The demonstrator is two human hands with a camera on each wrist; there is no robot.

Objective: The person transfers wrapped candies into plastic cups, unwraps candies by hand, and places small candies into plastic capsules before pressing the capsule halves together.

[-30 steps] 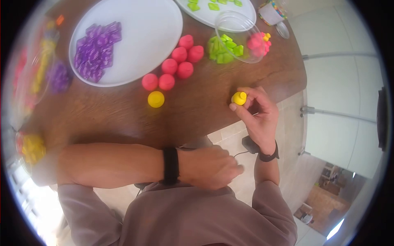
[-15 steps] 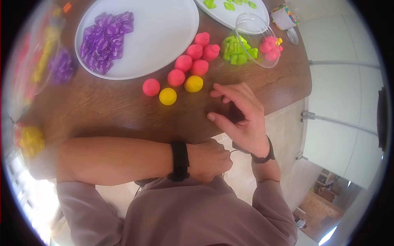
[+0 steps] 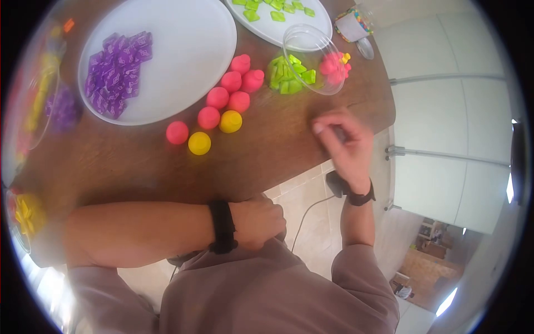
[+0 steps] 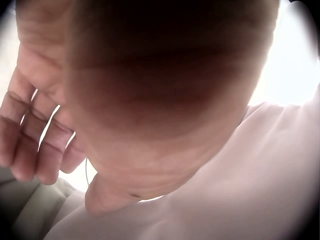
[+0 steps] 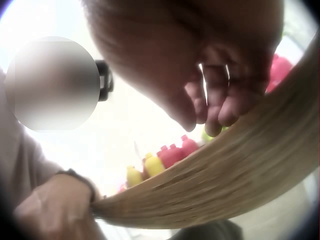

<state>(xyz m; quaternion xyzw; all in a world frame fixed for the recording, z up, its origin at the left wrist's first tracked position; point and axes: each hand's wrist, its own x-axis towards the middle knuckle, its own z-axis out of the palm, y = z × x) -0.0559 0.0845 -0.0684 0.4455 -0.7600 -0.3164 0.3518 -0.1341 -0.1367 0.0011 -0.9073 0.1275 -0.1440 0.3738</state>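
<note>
My right hand (image 3: 350, 147) hovers over the table's right front edge with fingers loosely bent and nothing between them. In the right wrist view its fingers (image 5: 215, 107) hang down, apart from one another. To its left stand two small yellow bottle-shaped pieces (image 3: 230, 121), knob upward. Several pink pieces (image 3: 209, 118) of the same shape are grouped behind and beside them. Low in front of the body, the left hand (image 3: 258, 222) hangs close to the shirt. The left wrist view shows its fingers (image 4: 45, 155) relaxed, holding nothing.
A white oval plate (image 3: 183, 61) bears purple wrapped pieces (image 3: 117, 72). Farther back is another plate (image 3: 317, 42) with green pieces. A tilted clear bowl (image 3: 311, 36) stands between a green pile (image 3: 283, 78) and pink pieces (image 3: 332, 64). A jar (image 3: 351, 26) stands at back right.
The right hand first pinched a yellow bottle-shaped piece, then left it standing beside the pink ones and has since moved off to the right. My left hand has shifted slightly left.
</note>
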